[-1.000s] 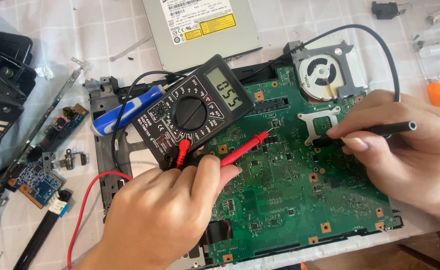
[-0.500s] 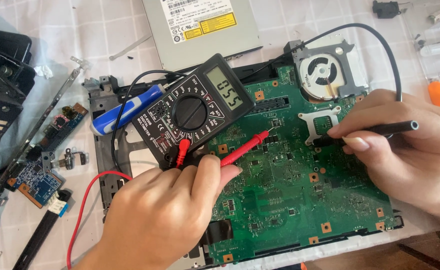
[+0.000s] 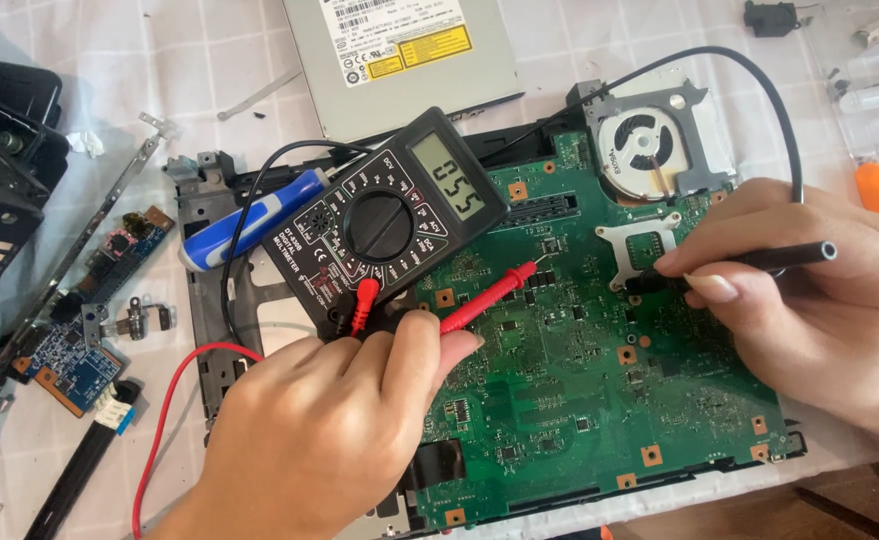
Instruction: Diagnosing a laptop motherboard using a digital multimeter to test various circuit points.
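Nothing has shifted since the earlier frames: both hands, both probes and the meter sit just where they were.

Nearest the camera, the left hand (image 3: 334,425) lies knuckles up over the lower left part of the large green printed circuit board (image 3: 599,400), its fingers curled together and closed on the slim red plastic test probe (image 3: 487,297). That probe's long axis runs diagonally, from the fingertips up and to the right, its thin metal tip resting on the board's surface below the meter. A red lead (image 3: 164,420) loops out from under the wrist to the left.

On the right, the right hand (image 3: 809,300) rests on the board's right edge, wrist toward the lower right, thumb and forefinger pinched on the black test probe (image 3: 759,262). This probe lies almost level, its blunt open end pointing right and its tip pointing left, touching the board just beside the square metal mounting frame (image 3: 644,245). Its black cable (image 3: 739,70) arches up and back over the fan.

Farther off, the black handheld digital multimeter (image 3: 384,225) lies tilted on the board's upper left corner, display lit with digits, a red plug seated at its lower end. Beside it lies a blue-and-white marker pen (image 3: 249,220). Beyond are the round cooling fan (image 3: 649,140) and a flat grey metal optical drive (image 3: 409,50).
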